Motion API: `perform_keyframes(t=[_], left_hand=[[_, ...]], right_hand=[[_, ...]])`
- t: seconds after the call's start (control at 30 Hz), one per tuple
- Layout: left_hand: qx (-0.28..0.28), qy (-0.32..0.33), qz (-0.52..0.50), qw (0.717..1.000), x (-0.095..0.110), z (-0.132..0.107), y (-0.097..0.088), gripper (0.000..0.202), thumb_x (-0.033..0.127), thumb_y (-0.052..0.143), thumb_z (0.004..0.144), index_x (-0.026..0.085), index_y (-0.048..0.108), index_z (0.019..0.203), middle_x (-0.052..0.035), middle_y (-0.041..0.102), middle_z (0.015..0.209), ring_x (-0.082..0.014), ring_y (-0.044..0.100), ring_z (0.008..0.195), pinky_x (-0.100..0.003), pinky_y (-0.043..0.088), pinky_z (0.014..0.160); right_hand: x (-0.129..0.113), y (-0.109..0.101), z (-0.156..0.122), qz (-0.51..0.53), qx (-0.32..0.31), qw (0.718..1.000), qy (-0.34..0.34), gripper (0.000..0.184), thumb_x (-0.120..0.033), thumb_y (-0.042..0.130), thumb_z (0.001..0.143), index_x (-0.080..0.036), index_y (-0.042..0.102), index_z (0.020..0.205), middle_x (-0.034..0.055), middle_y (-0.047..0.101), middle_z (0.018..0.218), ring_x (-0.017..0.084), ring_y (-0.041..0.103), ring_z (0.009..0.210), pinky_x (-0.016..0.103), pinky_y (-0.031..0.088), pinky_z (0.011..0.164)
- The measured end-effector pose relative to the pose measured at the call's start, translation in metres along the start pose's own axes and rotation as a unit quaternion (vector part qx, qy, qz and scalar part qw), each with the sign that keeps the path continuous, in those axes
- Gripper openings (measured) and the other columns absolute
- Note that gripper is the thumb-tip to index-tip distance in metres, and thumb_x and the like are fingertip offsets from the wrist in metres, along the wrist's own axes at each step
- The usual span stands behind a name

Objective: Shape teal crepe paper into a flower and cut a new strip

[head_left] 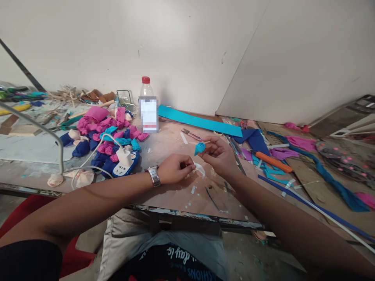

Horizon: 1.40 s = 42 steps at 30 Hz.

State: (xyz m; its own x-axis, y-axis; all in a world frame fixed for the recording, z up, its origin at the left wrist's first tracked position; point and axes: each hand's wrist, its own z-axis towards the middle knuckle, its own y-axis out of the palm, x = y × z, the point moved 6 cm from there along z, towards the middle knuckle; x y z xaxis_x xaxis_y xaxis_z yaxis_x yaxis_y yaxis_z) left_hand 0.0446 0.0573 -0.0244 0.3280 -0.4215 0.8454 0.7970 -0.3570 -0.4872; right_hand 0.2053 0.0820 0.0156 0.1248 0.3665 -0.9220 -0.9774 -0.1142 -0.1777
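A small turquoise crepe-paper rose [199, 148] is pinched between the thumb and fingers of my right hand [218, 154], held above the table with its rolled bloom facing up. My left hand [174, 168], with a metal watch [154, 176] at the wrist, rests low over the table with its fingers curled together. Its fingertips are at a white, glue-like patch [200, 169]; whether anything is between them is hidden. Behind my right hand lies a pair of scissors [191, 135], partly covered by that hand. A turquoise paper strip [199, 120] stretches along the back.
A heap of pink, blue and turquoise paper flowers [101, 128] lies left, beside a power strip [125, 164] with a white cable. A red-capped bottle [145, 88] stands near the wall. An orange utility knife [274, 162] and paper scraps lie right. The table's front edge [187, 212] is close to my body.
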Motion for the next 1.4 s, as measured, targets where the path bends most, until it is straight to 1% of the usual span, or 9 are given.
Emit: perform_keyframes(t=[0.2, 0.37, 0.47, 0.63, 0.73, 0.83, 0.97, 1.2, 1.4], left_hand=[[-0.069, 0.083, 0.065, 0.992, 0.014, -0.001, 0.009, 0.041, 0.045, 0.057, 0.096, 0.017, 0.063, 0.067, 0.0020, 0.056, 0.058, -0.0100, 0.042, 0.054, -0.028, 0.027, 0.056], [-0.112, 0.167, 0.096, 0.975, 0.021, -0.003, 0.018, 0.043, 0.046, 0.056, 0.097, 0.018, 0.060, 0.064, -0.0007, 0.062, 0.062, -0.0117, 0.046, 0.057, -0.028, 0.029, 0.058], [-0.133, 0.195, 0.133, 0.963, 0.025, -0.003, 0.023, 0.041, 0.045, 0.056, 0.098, 0.018, 0.063, 0.068, -0.0037, 0.069, 0.070, -0.0138, 0.053, 0.062, -0.030, 0.029, 0.059], [-0.147, 0.193, 0.175, 0.954, 0.027, -0.002, 0.024, 0.042, 0.050, 0.055, 0.098, 0.018, 0.067, 0.074, -0.0052, 0.073, 0.077, -0.0149, 0.058, 0.066, -0.031, 0.030, 0.058], [-0.148, 0.201, 0.178, 0.952, 0.028, -0.002, 0.025, 0.042, 0.050, 0.054, 0.099, 0.019, 0.067, 0.074, -0.0047, 0.073, 0.077, -0.0155, 0.060, 0.069, -0.031, 0.032, 0.059], [-0.151, 0.207, 0.172, 0.951, 0.026, 0.000, 0.028, 0.042, 0.051, 0.057, 0.098, 0.019, 0.066, 0.071, -0.0046, 0.073, 0.076, -0.0163, 0.062, 0.070, -0.031, 0.034, 0.061], [-0.152, 0.225, 0.162, 0.949, 0.025, 0.002, 0.032, 0.045, 0.051, 0.058, 0.097, 0.020, 0.062, 0.066, -0.0051, 0.074, 0.074, -0.0176, 0.063, 0.070, -0.033, 0.039, 0.064], [-0.156, 0.246, 0.164, 0.942, 0.025, 0.002, 0.034, 0.044, 0.050, 0.058, 0.098, 0.020, 0.063, 0.066, -0.0054, 0.074, 0.073, -0.0176, 0.063, 0.070, -0.033, 0.039, 0.064], [-0.148, 0.255, 0.152, 0.943, 0.025, 0.002, 0.035, 0.042, 0.047, 0.059, 0.098, 0.020, 0.064, 0.065, -0.0054, 0.075, 0.074, -0.0173, 0.063, 0.070, -0.032, 0.041, 0.065]], right_hand=[[0.002, 0.010, 0.018, -0.007, -0.028, 0.999, 0.035, 0.050, -0.034, 0.090, 0.067, -0.022, 0.064, 0.108, -0.0020, 0.071, 0.080, 0.009, 0.049, 0.054, 0.023, 0.034, 0.049], [-0.018, 0.052, 0.055, -0.064, -0.086, 0.994, 0.001, 0.049, -0.035, 0.088, 0.068, -0.020, 0.065, 0.107, -0.0026, 0.068, 0.078, 0.007, 0.042, 0.053, 0.022, 0.030, 0.050], [-0.031, 0.098, 0.089, -0.069, -0.129, 0.989, -0.028, 0.049, -0.035, 0.087, 0.068, -0.020, 0.064, 0.108, -0.0039, 0.067, 0.076, 0.007, 0.045, 0.054, 0.023, 0.035, 0.054], [-0.038, 0.202, 0.136, -0.052, -0.255, 0.964, -0.056, 0.045, -0.028, 0.085, 0.066, -0.019, 0.065, 0.105, -0.0039, 0.068, 0.075, 0.012, 0.059, 0.066, 0.024, 0.044, 0.063], [-0.032, 0.253, 0.148, -0.048, -0.313, 0.946, -0.064, 0.047, -0.021, 0.082, 0.065, -0.018, 0.063, 0.108, -0.0046, 0.068, 0.074, 0.014, 0.064, 0.072, 0.026, 0.049, 0.070], [-0.020, 0.287, 0.147, -0.073, -0.372, 0.924, -0.048, 0.047, -0.019, 0.080, 0.065, -0.016, 0.063, 0.109, -0.0037, 0.070, 0.073, 0.013, 0.063, 0.069, 0.025, 0.048, 0.067], [-0.009, 0.305, 0.141, -0.069, -0.400, 0.913, -0.035, 0.048, -0.019, 0.080, 0.065, -0.016, 0.062, 0.109, -0.0033, 0.072, 0.077, 0.013, 0.065, 0.069, 0.025, 0.050, 0.067], [0.002, 0.315, 0.138, -0.047, -0.397, 0.915, -0.062, 0.044, -0.014, 0.076, 0.068, -0.016, 0.063, 0.109, -0.0028, 0.074, 0.077, 0.016, 0.070, 0.074, 0.029, 0.053, 0.078], [0.012, 0.323, 0.137, -0.101, -0.396, 0.909, -0.081, 0.044, -0.011, 0.074, 0.070, -0.019, 0.064, 0.113, -0.0045, 0.072, 0.075, 0.015, 0.067, 0.069, 0.025, 0.049, 0.069]])
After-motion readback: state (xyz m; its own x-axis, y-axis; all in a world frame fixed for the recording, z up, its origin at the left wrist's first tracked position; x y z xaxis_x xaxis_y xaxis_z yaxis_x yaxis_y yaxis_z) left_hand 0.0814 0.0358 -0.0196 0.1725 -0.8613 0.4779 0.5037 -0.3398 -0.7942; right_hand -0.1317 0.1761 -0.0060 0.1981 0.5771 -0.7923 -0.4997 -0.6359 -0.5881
